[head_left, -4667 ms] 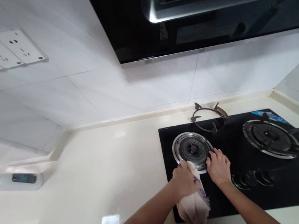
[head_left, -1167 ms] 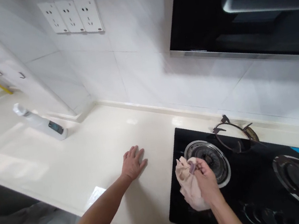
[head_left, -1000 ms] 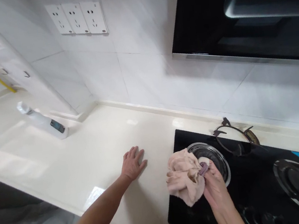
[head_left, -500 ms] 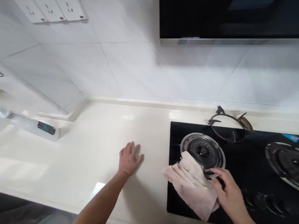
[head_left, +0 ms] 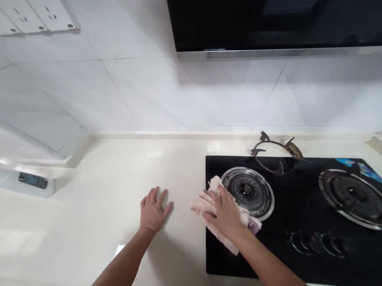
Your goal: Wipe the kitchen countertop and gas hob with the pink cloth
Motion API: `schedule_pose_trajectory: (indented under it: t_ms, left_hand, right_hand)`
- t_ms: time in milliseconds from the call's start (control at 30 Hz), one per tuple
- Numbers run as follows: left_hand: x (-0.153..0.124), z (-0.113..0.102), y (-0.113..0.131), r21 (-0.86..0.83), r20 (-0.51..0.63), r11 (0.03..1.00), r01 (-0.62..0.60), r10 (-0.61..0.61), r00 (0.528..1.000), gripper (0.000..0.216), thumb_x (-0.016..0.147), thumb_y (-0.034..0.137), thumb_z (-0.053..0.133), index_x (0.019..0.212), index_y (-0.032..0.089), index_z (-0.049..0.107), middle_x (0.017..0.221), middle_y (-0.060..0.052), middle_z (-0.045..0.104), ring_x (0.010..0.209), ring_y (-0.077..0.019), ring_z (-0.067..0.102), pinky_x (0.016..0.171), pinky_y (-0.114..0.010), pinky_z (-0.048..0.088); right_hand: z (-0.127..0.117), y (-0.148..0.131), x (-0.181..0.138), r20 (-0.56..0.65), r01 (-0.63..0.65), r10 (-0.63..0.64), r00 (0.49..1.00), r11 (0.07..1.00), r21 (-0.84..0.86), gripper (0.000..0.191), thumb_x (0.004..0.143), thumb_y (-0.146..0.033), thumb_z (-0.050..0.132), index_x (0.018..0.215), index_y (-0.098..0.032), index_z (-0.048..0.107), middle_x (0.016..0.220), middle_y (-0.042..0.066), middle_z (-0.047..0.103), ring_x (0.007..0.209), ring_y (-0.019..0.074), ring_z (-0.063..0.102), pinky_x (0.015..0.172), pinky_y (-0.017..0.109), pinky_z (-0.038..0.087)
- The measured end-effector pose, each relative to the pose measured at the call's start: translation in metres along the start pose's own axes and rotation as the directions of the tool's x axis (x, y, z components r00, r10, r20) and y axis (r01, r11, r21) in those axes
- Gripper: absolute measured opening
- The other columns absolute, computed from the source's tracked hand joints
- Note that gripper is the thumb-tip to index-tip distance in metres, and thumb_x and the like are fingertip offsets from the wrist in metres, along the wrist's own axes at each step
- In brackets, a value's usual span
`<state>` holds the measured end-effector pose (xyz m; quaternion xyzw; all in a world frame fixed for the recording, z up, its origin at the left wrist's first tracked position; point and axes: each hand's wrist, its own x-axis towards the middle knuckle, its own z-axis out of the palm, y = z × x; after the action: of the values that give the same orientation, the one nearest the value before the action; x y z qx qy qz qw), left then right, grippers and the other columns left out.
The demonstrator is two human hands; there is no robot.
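Note:
My right hand (head_left: 226,214) presses on a pale pink cloth (head_left: 224,240) at the left side of the black gas stove (head_left: 265,245). Its fingers rest over the crumpled cloth, which covers the near-left rim of the left burner (head_left: 247,189). That burner is bare, with a shiny metal ring around a dark centre. On the cream countertop (head_left: 110,180), left of the stove, my left hand (head_left: 154,211) lies flat with fingers apart, holding nothing.
A pan support (head_left: 294,149) leans across the stove's back edge. The right burner (head_left: 355,194) carries its own support. A white spray bottle (head_left: 10,180) lies at the far left. Above the stove hangs a black range hood (head_left: 282,12); wall sockets (head_left: 25,14) are upper left.
My right hand has moved left from the cloth's right edge onto its top, and the cloth is flatter against the stove. The view has shifted right. My left hand stays on the countertop.

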<state>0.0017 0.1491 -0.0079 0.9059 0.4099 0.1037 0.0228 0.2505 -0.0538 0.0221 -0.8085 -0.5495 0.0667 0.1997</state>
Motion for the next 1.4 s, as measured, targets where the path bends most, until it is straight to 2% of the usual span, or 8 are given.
schedule_pose_trajectory:
  t_ms: [167,333,467,667,900,1133,1300,1400]
  left_hand:
    - [0.001,-0.002,-0.001,0.018,-0.013,1.000,-0.009,0.010,1.000,0.056,0.102,0.054,0.047,0.145,0.023,0.062,0.158,-0.019,0.052,0.150,-0.0360,0.044,0.116,-0.055,0.038]
    - [0.002,-0.003,0.000,0.016,-0.009,1.000,-0.011,0.011,1.000,0.057,0.102,0.056,0.045,0.145,0.023,0.062,0.158,-0.018,0.053,0.150,-0.0355,0.043,0.116,-0.055,0.038]
    - [0.002,-0.003,0.000,0.008,-0.003,1.000,-0.009,0.009,1.000,0.057,0.102,0.056,0.044,0.145,0.024,0.062,0.159,-0.018,0.052,0.150,-0.0358,0.043,0.116,-0.056,0.038]
    - [0.001,0.000,-0.002,-0.012,-0.028,1.000,-0.005,0.005,1.000,0.055,0.101,0.055,0.048,0.144,0.025,0.063,0.158,-0.018,0.053,0.150,-0.0355,0.044,0.117,-0.055,0.037]
    - [0.001,0.000,0.000,-0.009,-0.008,1.000,-0.002,0.002,1.000,0.055,0.101,0.055,0.048,0.145,0.025,0.062,0.159,-0.018,0.051,0.151,-0.0357,0.042,0.117,-0.056,0.036]
    - [0.000,-0.002,0.002,-0.034,0.014,0.999,0.011,-0.011,1.000,0.057,0.101,0.055,0.049,0.147,0.025,0.060,0.161,-0.018,0.049,0.152,-0.0374,0.040,0.118,-0.058,0.034]
    - [0.000,-0.004,0.002,-0.008,0.023,1.000,0.012,-0.012,1.000,0.057,0.101,0.056,0.047,0.148,0.025,0.059,0.161,-0.018,0.049,0.152,-0.0358,0.040,0.118,-0.056,0.035]
    - [0.000,-0.005,0.003,0.005,0.027,1.000,0.004,-0.004,1.000,0.058,0.102,0.056,0.046,0.148,0.023,0.059,0.161,-0.019,0.049,0.152,-0.0358,0.040,0.118,-0.056,0.035]
  right_hand:
    - [0.000,0.000,0.033,0.014,0.012,-0.012,1.000,1.000,0.014,0.073,0.091,-0.044,0.070,0.155,-0.020,0.045,0.167,0.020,0.034,0.155,0.0371,0.030,0.123,0.056,0.032]
    - [-0.003,0.026,-0.038,0.012,-0.008,0.009,1.000,1.000,-0.004,0.059,0.089,-0.028,0.066,0.146,-0.022,0.054,0.158,0.018,0.047,0.141,0.0354,0.049,0.117,0.053,0.041]
    - [-0.023,0.068,-0.096,-0.024,-0.047,0.047,0.999,0.999,-0.011,0.054,0.077,-0.022,0.066,0.131,-0.020,0.060,0.150,0.017,0.055,0.139,0.0358,0.050,0.116,0.052,0.042]
    - [-0.067,0.128,-0.109,-0.034,-0.119,0.118,0.992,0.993,-0.015,0.051,0.070,-0.011,0.051,0.120,-0.020,0.057,0.141,0.012,0.060,0.124,0.0274,0.059,0.110,0.045,0.046]
    - [-0.053,0.095,-0.131,-0.062,-0.167,0.160,0.985,0.975,-0.148,0.054,0.081,-0.023,0.058,0.135,-0.021,0.057,0.144,0.016,0.057,0.133,0.0355,0.053,0.106,0.054,0.045]
    - [-0.066,0.079,-0.127,-0.120,-0.153,0.144,0.982,0.986,-0.072,0.036,0.083,-0.047,0.071,0.114,-0.028,0.069,0.148,0.013,0.052,0.126,0.0389,0.053,0.101,0.058,0.046]
    - [-0.067,0.062,-0.126,-0.096,-0.107,0.108,0.989,0.994,0.015,0.011,0.091,-0.036,0.062,0.094,-0.026,0.066,0.124,0.010,0.066,0.105,0.0324,0.059,0.086,0.050,0.049]
    - [-0.067,0.046,-0.132,-0.072,-0.066,0.079,0.994,0.985,0.162,0.010,0.095,-0.028,0.055,0.088,-0.026,0.061,0.116,0.009,0.068,0.103,0.0295,0.061,0.087,0.047,0.050]
